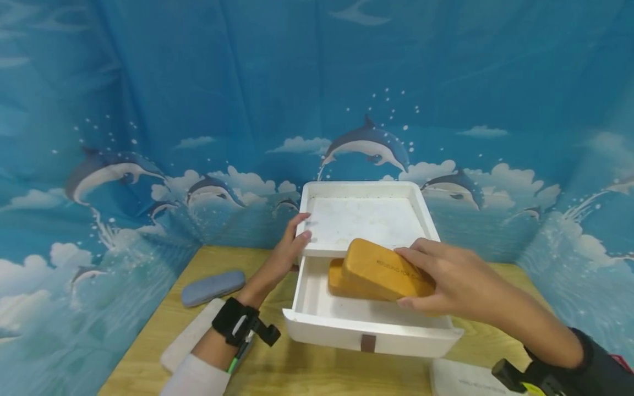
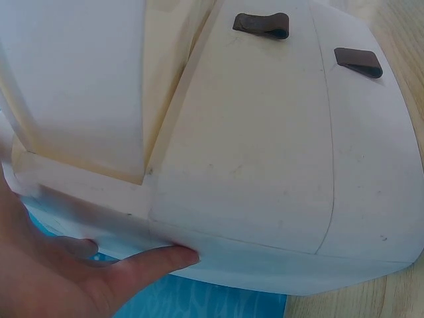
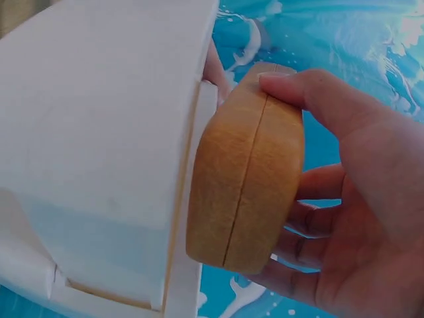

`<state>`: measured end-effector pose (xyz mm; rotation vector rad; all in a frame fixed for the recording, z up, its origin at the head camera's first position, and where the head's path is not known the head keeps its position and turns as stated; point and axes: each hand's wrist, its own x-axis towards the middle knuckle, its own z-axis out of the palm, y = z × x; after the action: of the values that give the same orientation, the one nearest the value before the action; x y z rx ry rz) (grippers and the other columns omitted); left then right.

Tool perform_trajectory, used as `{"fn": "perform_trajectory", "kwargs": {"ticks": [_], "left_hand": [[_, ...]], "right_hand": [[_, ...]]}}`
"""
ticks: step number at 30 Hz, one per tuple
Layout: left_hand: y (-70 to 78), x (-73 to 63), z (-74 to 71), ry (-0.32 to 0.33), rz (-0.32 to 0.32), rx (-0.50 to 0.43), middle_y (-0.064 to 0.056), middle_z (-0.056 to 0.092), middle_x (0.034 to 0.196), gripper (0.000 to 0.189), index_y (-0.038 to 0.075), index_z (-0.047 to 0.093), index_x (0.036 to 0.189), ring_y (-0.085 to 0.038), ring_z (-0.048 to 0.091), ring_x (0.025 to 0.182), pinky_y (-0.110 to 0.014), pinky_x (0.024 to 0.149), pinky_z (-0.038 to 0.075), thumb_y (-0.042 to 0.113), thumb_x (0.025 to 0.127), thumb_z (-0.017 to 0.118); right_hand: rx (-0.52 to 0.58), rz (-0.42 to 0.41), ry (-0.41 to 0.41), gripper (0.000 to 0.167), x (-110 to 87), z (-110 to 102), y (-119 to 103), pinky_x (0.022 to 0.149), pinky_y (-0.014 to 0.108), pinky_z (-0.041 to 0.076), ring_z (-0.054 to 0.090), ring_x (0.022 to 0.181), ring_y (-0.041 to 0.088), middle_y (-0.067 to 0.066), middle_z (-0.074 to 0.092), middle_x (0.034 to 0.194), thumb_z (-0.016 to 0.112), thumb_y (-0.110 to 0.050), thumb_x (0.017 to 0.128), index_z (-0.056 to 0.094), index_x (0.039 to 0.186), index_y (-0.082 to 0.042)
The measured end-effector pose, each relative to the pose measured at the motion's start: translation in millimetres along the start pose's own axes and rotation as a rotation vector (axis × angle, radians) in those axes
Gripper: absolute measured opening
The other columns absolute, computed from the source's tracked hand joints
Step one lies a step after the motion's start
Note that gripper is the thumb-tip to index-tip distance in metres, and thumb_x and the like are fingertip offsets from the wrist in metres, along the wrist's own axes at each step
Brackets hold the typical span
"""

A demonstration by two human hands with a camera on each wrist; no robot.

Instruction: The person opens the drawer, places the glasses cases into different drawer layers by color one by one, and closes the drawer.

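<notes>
My right hand [image 1: 453, 278] holds an orange-brown glasses case [image 3: 245, 172] with lettering on its lid, thumb on one edge and fingers on the other. The case is tilted above the pulled-out drawer [image 1: 366, 335] of a white drawer unit [image 1: 364, 217]. Inside the drawer lies a second orange-brown glasses case [image 1: 335, 278], partly hidden beneath the held one. My left hand [image 1: 284, 250] rests at the unit's left side, fingertips at the top rim; the left wrist view shows its thumb [image 2: 159, 262] stretched along the white side wall.
On the wooden table [image 1: 277, 363], left of the unit, lie a blue-grey glasses case [image 1: 213, 288] and a whitish case [image 1: 190, 335], the latter partly behind the left forearm. A white case [image 1: 465, 379] with lettering lies front right. A dolphin-print curtain [image 1: 277, 110] surrounds the table.
</notes>
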<state>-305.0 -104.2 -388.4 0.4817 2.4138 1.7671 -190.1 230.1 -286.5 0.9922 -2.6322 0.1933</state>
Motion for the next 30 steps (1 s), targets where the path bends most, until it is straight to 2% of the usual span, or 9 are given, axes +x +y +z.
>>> {"fn": "perform_trajectory", "kwargs": {"ticks": [6,10,12,17,21,25,30], "left_hand": [[0.6,-0.7,-1.0,-0.004,0.001,-0.002,-0.016,0.007,0.174,0.062,0.041,0.015,0.162,-0.055,0.048,0.137,-0.067,0.090,0.058,0.050,0.106,0.041],[1.0,-1.2,-0.7,0.001,-0.009,0.000,-0.017,0.007,0.174,0.062,0.041,0.015,0.162,-0.055,0.048,0.138,-0.069,0.091,0.056,0.051,0.106,0.041],[1.5,-1.4,-0.7,-0.001,-0.009,0.003,-0.017,0.007,0.174,0.062,0.041,0.015,0.162,-0.055,0.047,0.138,-0.069,0.091,0.056,0.051,0.106,0.040],[1.9,-1.4,-1.0,-0.007,0.000,0.013,-0.015,0.006,0.174,0.060,0.043,0.014,0.161,-0.055,0.048,0.138,-0.067,0.090,0.058,0.051,0.107,0.039],[1.8,-1.2,-0.6,-0.002,0.005,0.013,-0.015,0.008,0.174,0.060,0.042,0.015,0.161,-0.054,0.049,0.137,-0.066,0.090,0.058,0.050,0.107,0.039],[1.3,-1.1,0.0,-0.008,0.000,0.001,-0.015,0.008,0.174,0.059,0.041,0.014,0.161,-0.054,0.050,0.136,-0.065,0.089,0.059,0.049,0.108,0.039],[0.8,0.3,0.8,-0.003,-0.011,-0.023,-0.015,0.010,0.173,0.059,0.041,0.016,0.161,-0.052,0.053,0.133,-0.064,0.086,0.060,0.049,0.108,0.039]], "right_hand": [[0.035,-0.004,-0.104,0.072,6.9,5,-6,0.057,0.018,0.035,0.042,0.069,-0.003,-0.007,0.065,0.103,0.082,-0.055,0.080,0.066,0.139,-0.017],[0.043,-0.003,-0.179,0.074,10.1,10,-8,0.065,0.026,0.051,0.062,0.086,0.007,0.001,0.070,0.121,0.078,-0.059,0.082,0.066,0.139,-0.013],[0.039,-0.030,-0.184,0.074,10.8,14,-8,0.067,0.028,0.052,0.064,0.091,0.010,0.003,0.070,0.124,0.078,-0.060,0.082,0.067,0.137,-0.011],[0.035,-0.101,-0.174,0.069,12.1,21,-8,0.063,0.026,0.049,0.059,0.084,0.008,0.000,0.069,0.111,0.078,-0.058,0.084,0.070,0.132,-0.009],[0.078,-0.109,-0.208,0.069,14.4,23,-7,0.078,0.039,0.059,0.070,0.102,0.019,0.005,0.074,0.119,0.077,-0.058,0.086,0.070,0.133,-0.008],[0.142,-0.094,-0.247,0.068,17.0,23,-5,0.077,0.036,0.059,0.071,0.101,0.017,0.006,0.076,0.120,0.079,-0.056,0.085,0.070,0.133,-0.008],[0.219,-0.089,-0.296,0.070,19.5,23,0,0.071,0.026,0.053,0.066,0.092,0.006,0.006,0.077,0.118,0.079,-0.057,0.085,0.070,0.133,-0.007]]}}
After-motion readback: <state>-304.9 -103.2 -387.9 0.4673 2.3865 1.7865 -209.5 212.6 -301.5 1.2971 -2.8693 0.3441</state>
